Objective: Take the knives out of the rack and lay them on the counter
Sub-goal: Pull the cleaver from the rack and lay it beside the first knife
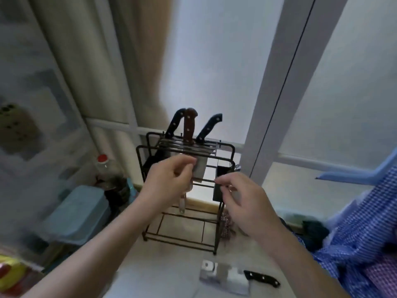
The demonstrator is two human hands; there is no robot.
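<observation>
A black wire knife rack [223,211] stands on the pale counter [171,267]. Three knives stick up from its top: a black-handled one [174,125] on the left, a brown-handled one [189,125] in the middle and another black-handled one [208,127] on the right. A cleaver [225,278] with a black handle lies flat on the counter in front of the rack. My left hand [167,181] hovers in front of the rack's upper left with fingers curled and holds nothing. My right hand [242,201] is at the rack's right side, its fingertips pinched near a horizontal wire.
A light blue plastic tub [79,214] sits left of the rack, with a red-capped bottle [103,166] and a dark jar behind it. Blue checked cloth [365,222] lies on the right. A window frame [268,93] and a curtain rise behind the rack.
</observation>
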